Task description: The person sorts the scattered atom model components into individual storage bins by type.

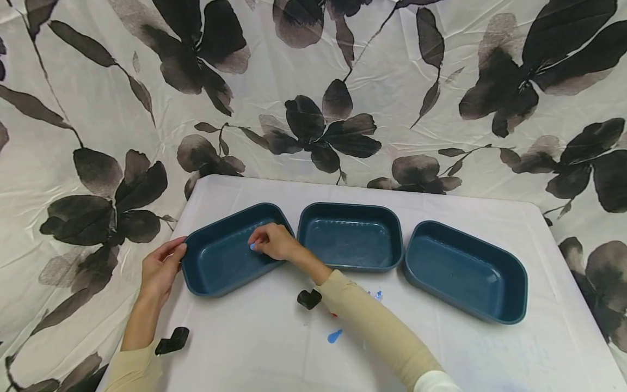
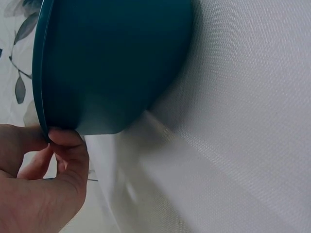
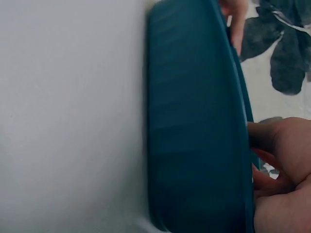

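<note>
My left hand [image 1: 160, 269] pinches the outer left rim of the leftmost dark teal tray [image 1: 208, 272]; in the left wrist view, thumb and fingers grip that tray's rim [image 2: 40, 73]. Over the same tray, my right hand [image 1: 275, 242] holds a small bright blue piece [image 1: 252, 246] at its fingertips. Most of that piece is hidden by the fingers, so its kind is unclear. The right wrist view shows the right hand [image 3: 286, 170] reaching past the tray's near wall [image 3: 194, 121], fingertips hidden behind the rim.
To the right stand a middle teal tray [image 1: 350, 268] and an angled right one [image 1: 465, 299]. On the white table [image 1: 254, 337] lie a blue teardrop-shaped piece [image 1: 334, 336], a clear-and-blue bit [image 1: 378, 295] and a red bit [image 1: 334, 314], partly behind the right sleeve [image 1: 382, 326].
</note>
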Demonstrator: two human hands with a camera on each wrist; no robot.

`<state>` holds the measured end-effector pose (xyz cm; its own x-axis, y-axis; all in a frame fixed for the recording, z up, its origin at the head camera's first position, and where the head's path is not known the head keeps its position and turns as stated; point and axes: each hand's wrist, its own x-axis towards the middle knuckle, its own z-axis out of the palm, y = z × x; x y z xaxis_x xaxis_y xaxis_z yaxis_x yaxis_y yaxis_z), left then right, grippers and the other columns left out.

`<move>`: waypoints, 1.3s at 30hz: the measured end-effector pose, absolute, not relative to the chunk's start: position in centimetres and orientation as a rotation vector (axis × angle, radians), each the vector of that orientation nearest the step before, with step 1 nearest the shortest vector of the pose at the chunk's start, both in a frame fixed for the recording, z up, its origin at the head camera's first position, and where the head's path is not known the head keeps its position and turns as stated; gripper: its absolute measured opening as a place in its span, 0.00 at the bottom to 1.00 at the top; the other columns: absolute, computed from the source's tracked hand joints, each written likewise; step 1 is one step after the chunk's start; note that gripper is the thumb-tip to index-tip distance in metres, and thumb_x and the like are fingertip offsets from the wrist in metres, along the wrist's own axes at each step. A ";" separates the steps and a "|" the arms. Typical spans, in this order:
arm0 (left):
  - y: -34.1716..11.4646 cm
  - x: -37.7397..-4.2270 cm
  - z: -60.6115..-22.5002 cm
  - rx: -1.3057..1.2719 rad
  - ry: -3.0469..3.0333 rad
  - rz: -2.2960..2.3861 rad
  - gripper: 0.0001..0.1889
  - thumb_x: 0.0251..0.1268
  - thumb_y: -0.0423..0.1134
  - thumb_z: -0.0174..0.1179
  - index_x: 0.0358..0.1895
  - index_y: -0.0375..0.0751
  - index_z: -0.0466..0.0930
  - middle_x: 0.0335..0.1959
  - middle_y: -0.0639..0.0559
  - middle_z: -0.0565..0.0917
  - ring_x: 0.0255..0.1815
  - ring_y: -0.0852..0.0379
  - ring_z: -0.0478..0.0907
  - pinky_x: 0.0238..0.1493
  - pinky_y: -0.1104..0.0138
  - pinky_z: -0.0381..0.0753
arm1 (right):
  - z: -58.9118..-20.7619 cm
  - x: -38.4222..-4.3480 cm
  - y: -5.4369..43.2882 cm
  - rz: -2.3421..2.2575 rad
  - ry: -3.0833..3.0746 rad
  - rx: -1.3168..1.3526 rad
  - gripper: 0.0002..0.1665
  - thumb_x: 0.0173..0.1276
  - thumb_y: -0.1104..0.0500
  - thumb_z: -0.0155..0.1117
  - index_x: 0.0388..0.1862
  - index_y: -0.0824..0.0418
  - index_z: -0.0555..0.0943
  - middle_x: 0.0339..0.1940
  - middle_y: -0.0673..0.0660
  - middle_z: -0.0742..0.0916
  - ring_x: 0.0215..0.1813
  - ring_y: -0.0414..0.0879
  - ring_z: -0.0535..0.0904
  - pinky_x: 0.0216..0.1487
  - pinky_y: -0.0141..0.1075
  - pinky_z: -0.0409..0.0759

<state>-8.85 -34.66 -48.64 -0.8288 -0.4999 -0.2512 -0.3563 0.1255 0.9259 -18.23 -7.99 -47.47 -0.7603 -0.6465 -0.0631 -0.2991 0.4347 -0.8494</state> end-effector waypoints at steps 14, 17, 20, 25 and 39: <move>-34.7 -8.8 -48.8 0.850 -2.253 -1.816 0.21 0.77 0.42 0.59 0.67 0.38 0.78 0.38 0.66 0.78 0.34 0.70 0.76 0.33 0.79 0.77 | -48.0 -18.1 -9.4 -0.898 2.394 -0.834 0.03 0.68 0.69 0.70 0.40 0.64 0.87 0.30 0.50 0.85 0.33 0.37 0.77 0.38 0.26 0.74; -34.8 -8.8 -48.8 0.852 -2.260 -1.812 0.21 0.78 0.42 0.59 0.67 0.38 0.78 0.38 0.66 0.78 0.35 0.70 0.76 0.34 0.79 0.77 | -48.1 -18.0 -9.6 -0.836 2.429 -0.836 0.03 0.68 0.69 0.70 0.39 0.63 0.87 0.28 0.48 0.84 0.32 0.37 0.76 0.36 0.26 0.73; -34.8 -8.8 -48.8 0.854 -2.265 -1.815 0.22 0.78 0.43 0.59 0.68 0.38 0.77 0.39 0.65 0.78 0.36 0.70 0.76 0.34 0.79 0.77 | -48.0 -18.0 -9.7 -0.820 2.440 -0.820 0.03 0.68 0.69 0.70 0.38 0.63 0.87 0.27 0.48 0.83 0.31 0.37 0.75 0.35 0.26 0.73; -34.8 -8.9 -48.7 0.874 -2.287 -1.803 0.23 0.78 0.44 0.58 0.69 0.39 0.76 0.41 0.64 0.78 0.38 0.69 0.76 0.36 0.79 0.78 | -47.8 -17.9 -9.5 -0.810 2.443 -0.817 0.03 0.68 0.68 0.71 0.39 0.62 0.87 0.28 0.49 0.84 0.33 0.37 0.76 0.36 0.27 0.73; -34.7 -8.8 -48.6 0.862 -2.262 -1.826 0.22 0.78 0.43 0.58 0.69 0.37 0.76 0.41 0.63 0.77 0.37 0.69 0.76 0.36 0.80 0.78 | -46.4 -17.2 -7.4 -1.031 2.455 -0.903 0.04 0.75 0.65 0.64 0.42 0.64 0.85 0.31 0.51 0.86 0.32 0.39 0.78 0.37 0.27 0.75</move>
<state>-8.78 -34.70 -48.57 -0.8328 -0.4885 -0.2603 -0.3574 0.1154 0.9268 -17.16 -7.43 -46.38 -0.7453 -0.6645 -0.0537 -0.4269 0.5376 -0.7272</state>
